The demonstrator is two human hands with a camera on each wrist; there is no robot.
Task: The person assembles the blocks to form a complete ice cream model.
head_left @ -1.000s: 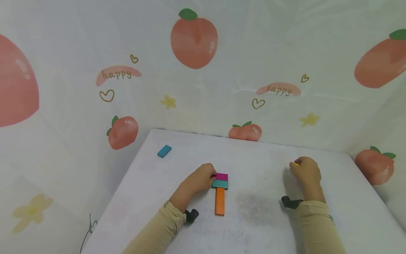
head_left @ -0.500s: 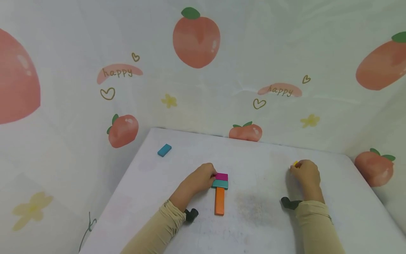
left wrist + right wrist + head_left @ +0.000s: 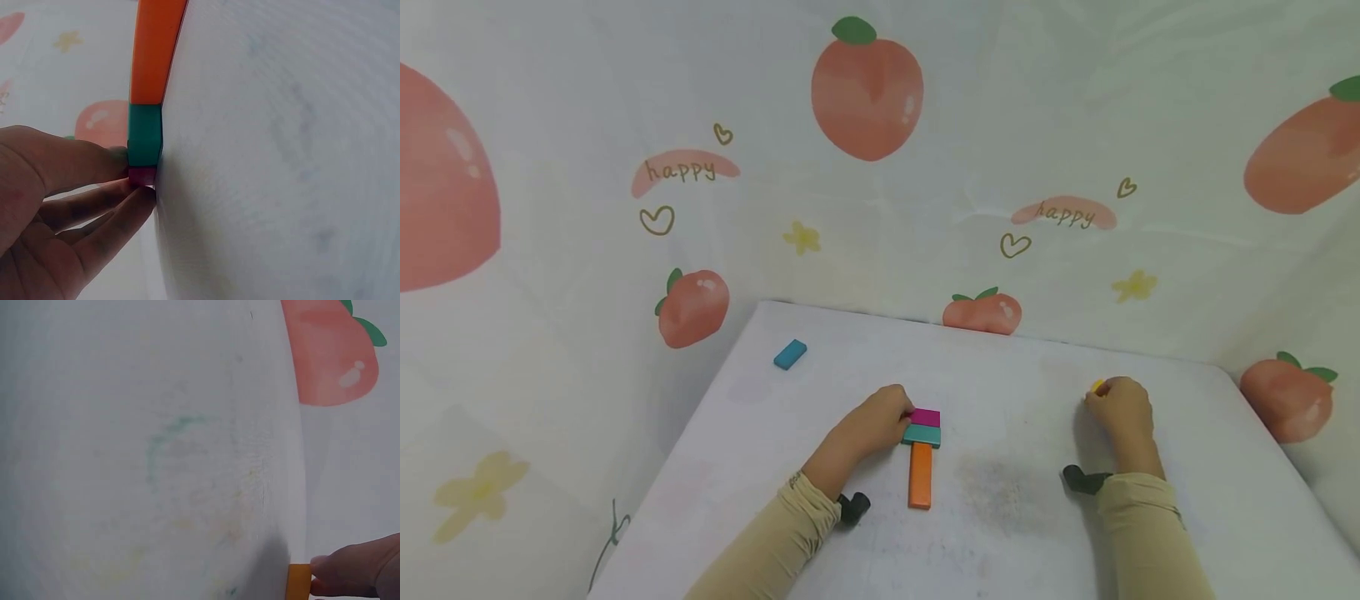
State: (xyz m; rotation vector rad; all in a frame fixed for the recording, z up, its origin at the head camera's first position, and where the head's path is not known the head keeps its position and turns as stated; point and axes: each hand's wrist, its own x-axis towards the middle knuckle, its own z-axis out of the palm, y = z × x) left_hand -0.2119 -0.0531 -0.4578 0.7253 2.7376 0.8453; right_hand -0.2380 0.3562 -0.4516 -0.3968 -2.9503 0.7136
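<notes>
An orange block lies flat on the white table, with a teal block set crosswise against its far end. A magenta block touches the teal one's far side. My left hand pinches the magenta block at its left end; in the left wrist view the thumb also meets the edge of the teal block. Over to the right, my right hand pinches a yellow block, mostly hidden by the fingers. The right wrist view shows this block at the bottom edge, beside the thumb.
A blue block lies near the table's far left corner. Peach-printed cloth hangs behind and around the table. A black wrist camera sits at the left cuff, another camera at the right.
My right hand has shifted very slightly nearer and to the left with the yellow block, which shows a little more now. The left hand and the joined blocks stay in place.
</notes>
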